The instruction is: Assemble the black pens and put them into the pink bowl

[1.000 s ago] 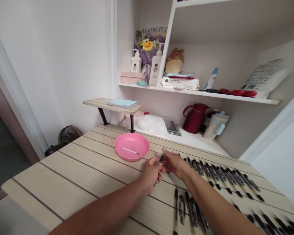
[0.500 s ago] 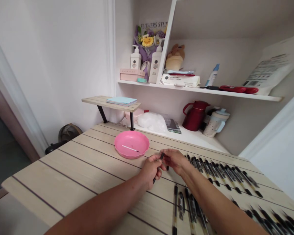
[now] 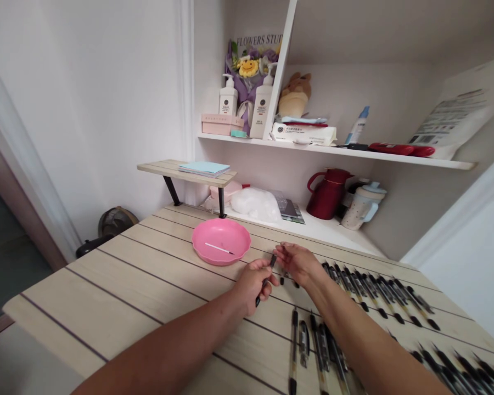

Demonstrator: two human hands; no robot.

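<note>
My left hand [image 3: 255, 285] is wrapped round a black pen [image 3: 273, 261], whose upper end sticks out past the thumb. Just beyond that end is my right hand [image 3: 297, 265], its thumb and fingertips drawn together; whatever may be between them is too small to make out. Small dark pieces [image 3: 282, 280] lie on the table under the right hand. A pink scalloped bowl [image 3: 201, 252] to the left holds a thin white refill with a dark tip [image 3: 219, 248].
Rows of black pens [image 3: 372, 288] lie on the right of the slatted table [image 3: 148, 296], with more pens [image 3: 294, 351] in front of my right forearm. Behind stand a red jug [image 3: 328, 192], a pale cup [image 3: 362, 207] and a small raised shelf [image 3: 160, 167].
My right hand has moved slightly up and away from the pen's end, leaving a gap. My left hand stays in place with the pen.
</note>
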